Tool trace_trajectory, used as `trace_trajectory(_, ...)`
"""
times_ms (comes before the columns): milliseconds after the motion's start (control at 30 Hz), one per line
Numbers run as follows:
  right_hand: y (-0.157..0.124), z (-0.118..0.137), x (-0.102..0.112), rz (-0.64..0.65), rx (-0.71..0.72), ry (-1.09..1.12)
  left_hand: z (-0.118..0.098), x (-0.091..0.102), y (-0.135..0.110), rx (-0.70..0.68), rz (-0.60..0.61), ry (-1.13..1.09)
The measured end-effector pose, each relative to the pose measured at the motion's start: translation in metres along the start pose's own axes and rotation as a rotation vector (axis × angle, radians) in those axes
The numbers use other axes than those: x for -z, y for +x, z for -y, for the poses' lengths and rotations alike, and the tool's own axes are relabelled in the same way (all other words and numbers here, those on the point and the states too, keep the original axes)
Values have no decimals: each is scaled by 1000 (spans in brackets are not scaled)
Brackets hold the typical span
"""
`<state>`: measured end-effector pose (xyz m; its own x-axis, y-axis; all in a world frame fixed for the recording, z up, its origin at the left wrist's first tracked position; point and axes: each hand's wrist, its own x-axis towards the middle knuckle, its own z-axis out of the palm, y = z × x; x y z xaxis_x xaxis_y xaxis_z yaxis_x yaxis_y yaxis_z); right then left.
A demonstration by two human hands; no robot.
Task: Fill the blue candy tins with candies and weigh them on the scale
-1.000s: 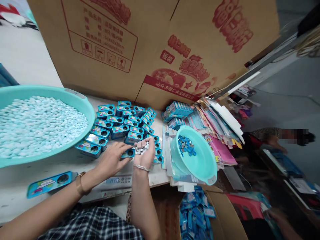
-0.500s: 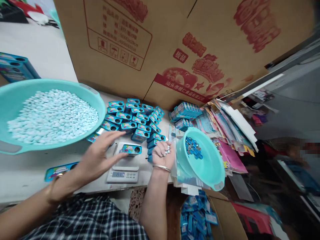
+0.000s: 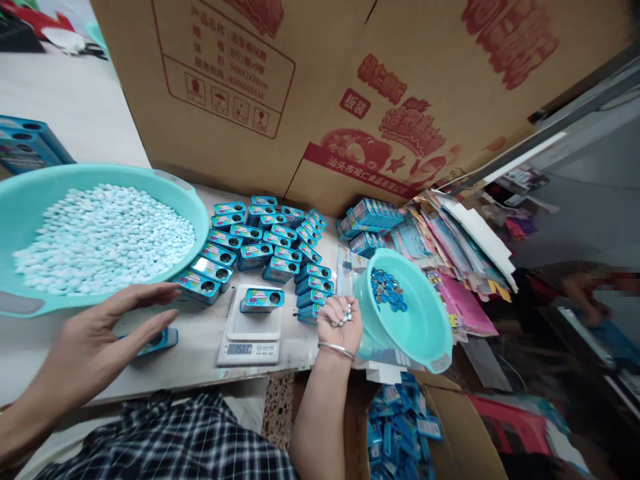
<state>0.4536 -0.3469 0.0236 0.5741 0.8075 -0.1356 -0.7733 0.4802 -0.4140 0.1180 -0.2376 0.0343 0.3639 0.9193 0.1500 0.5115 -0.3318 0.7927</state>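
Observation:
A small blue tin sits on a white digital scale near the table's front edge. My right hand is closed on a handful of small white tablets, just right of the scale. My left hand hovers open with fingers spread over a flat blue tin lying on the table, left of the scale. A big teal basin full of pale blue-white tablets stands at the left. Several rows of blue tins lie behind the scale.
A small teal bowl with blue caps leans at the right, over stacked papers and packs of tins. Large cardboard boxes wall off the back. An open carton of blue items sits below. Another person is at the far right.
My left hand has let go of the tin on the scale and drawn back to the left, over the flat tin. My right hand closed on the tablets and shifted right.

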Motion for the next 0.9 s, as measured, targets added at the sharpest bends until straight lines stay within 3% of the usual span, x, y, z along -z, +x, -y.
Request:
trace_trajectory(200, 4, -16, -8, -45, -4, -105, -26, -38, 29, -401, 243, 115)
trace_trajectory(333, 8, -35, -19, -214, -14, -88, -43, -73, 48, -509, 383, 251)
trace_trajectory(433, 11, -53, -32, -318, -48, -12, -53, -94, 61, -512, 470, 311)
trace_trajectory(600, 21, -77, -54, -315, -24, -134, -54, -119, 80, -412, 480, 258)
trace_trajectory(700, 25, -85, -58, -313, 39, -240, -50, -125, 85, -365, 521, 168)
trace_trajectory(900, 25, -83, -59, -335, 53, -219, -48, -124, 81, -354, 517, 129)
